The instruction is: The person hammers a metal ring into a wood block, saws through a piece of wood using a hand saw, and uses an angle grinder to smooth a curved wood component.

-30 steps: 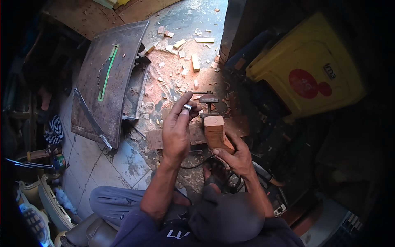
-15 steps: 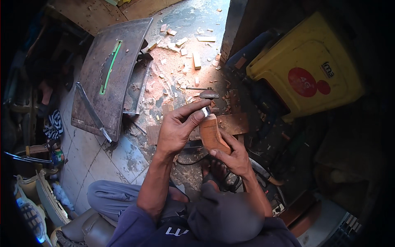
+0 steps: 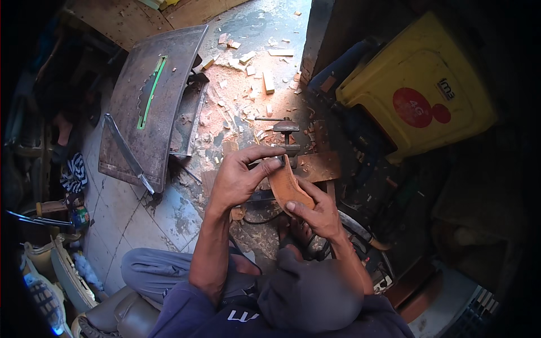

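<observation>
A curved orange-brown wooden piece [image 3: 290, 187], shaped like a handle, is held upright and tilted in front of my body. My right hand [image 3: 321, 211] grips its lower end, thumb across the near face and fingers behind. At the upper end, my left hand [image 3: 242, 174] pinches a small metal piece [image 3: 282, 161] between thumb and forefinger, against the wood. Most of that metal is covered by my fingers, so its exact shape cannot be made out. Just beyond the wood stands a metal vise [image 3: 286, 128] with a thin bar handle.
A saw table [image 3: 152, 96] with a green-edged slot is at the left, a long curved blade [image 3: 128, 153] lying on it. Wood scraps and sawdust [image 3: 236, 96] cover the floor ahead. At the right are a yellow plastic chair [image 3: 417, 90] and dark clutter. A bare foot shows below my hands.
The wooden piece has turned in my hands and now shows a narrower, curved side. The shiny metal at its top has come lower and is more hidden, and more of the vise shows.
</observation>
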Demonstrator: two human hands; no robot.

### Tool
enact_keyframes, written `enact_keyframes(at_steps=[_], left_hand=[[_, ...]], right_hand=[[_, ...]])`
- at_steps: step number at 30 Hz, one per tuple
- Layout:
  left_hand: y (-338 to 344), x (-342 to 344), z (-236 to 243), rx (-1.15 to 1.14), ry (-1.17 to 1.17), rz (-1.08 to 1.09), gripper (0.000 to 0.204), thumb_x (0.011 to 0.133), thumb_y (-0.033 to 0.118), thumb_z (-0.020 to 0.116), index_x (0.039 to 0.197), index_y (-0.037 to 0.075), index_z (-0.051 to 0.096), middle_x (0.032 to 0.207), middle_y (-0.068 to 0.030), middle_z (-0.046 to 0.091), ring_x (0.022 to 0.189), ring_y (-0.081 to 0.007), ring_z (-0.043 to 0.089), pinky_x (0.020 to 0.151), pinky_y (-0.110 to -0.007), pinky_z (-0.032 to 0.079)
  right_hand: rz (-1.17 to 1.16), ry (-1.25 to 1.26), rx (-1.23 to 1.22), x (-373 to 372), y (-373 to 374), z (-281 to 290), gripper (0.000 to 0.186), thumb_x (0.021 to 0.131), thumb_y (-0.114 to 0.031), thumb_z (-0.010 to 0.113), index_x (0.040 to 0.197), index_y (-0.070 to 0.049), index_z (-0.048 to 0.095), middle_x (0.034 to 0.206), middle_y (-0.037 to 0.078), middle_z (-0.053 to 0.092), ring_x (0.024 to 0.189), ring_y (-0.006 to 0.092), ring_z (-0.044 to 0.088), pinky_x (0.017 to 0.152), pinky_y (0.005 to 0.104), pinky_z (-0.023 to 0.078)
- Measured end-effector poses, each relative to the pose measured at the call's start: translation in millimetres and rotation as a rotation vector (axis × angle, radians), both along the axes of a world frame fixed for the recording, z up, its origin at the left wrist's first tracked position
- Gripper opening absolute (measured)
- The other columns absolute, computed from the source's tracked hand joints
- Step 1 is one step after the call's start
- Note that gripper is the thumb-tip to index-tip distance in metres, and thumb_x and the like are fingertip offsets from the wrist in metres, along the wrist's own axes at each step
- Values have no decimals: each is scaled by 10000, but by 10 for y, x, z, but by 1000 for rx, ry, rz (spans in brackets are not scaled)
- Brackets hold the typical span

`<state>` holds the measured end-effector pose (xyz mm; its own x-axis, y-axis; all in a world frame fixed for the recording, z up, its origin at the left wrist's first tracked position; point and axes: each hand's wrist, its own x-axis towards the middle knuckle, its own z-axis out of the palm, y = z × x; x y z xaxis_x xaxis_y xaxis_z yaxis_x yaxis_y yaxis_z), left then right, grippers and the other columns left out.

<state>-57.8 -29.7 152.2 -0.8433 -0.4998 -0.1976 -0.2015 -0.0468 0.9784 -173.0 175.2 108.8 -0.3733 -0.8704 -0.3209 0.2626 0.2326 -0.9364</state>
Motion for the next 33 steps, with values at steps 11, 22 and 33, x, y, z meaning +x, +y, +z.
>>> enact_keyframes(at_steps=[11,22,33], left_hand=[[-8,45,-9,126,37,70,388,1048,289,685,1292,-10,726,1226,-135,748,1188,-207,670,1043,-353,521],[-62,77,50,-6,-69,-36,281,1007,154,720,1217,-28,758,1192,-140,754,1098,-182,691,978,-331,553],[-33,73,50,-60,-71,-21,299,1002,143,721,1244,-32,747,1211,-165,751,1118,-197,696,969,-328,567]], right_hand=[[-6,52,3,-2,-6,47,673,922,-232,798,1495,18,551,1380,171,660,1257,215,624,1075,347,474],[1,67,-37,26,28,21,651,923,-214,792,1481,27,561,1369,173,666,1242,224,631,1067,351,479],[-50,85,-51,62,22,1,631,931,-189,779,1480,31,560,1335,159,682,1210,205,639,1040,337,492]])
